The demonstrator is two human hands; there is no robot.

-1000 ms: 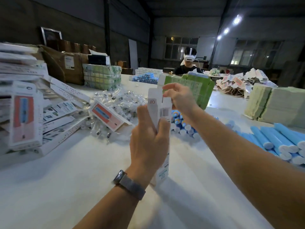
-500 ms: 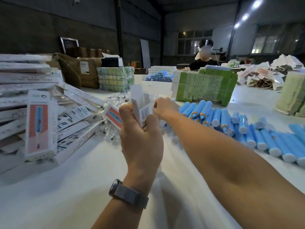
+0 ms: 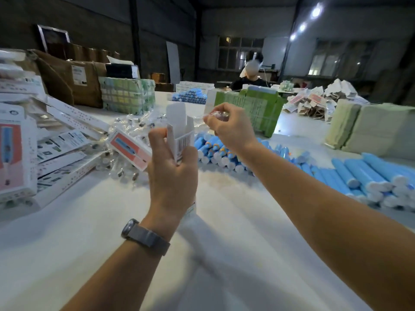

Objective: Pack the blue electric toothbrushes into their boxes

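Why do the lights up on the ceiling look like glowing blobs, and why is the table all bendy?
Head view: the round ceiling lamps flare because they are far brighter than the dim hall; the wide-angle lens curves the white table and stretches the forearms near the edges; the small clear plastic packet pinched in the right hand looks smeared; the left hand casts a soft shadow.

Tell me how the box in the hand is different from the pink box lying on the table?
The white box stands upright in the left hand with its top flaps open. The pink box lies flat on the table, closed, untouched, showing a toothbrush picture. The held one shows a barcode. Both look long and narrow.
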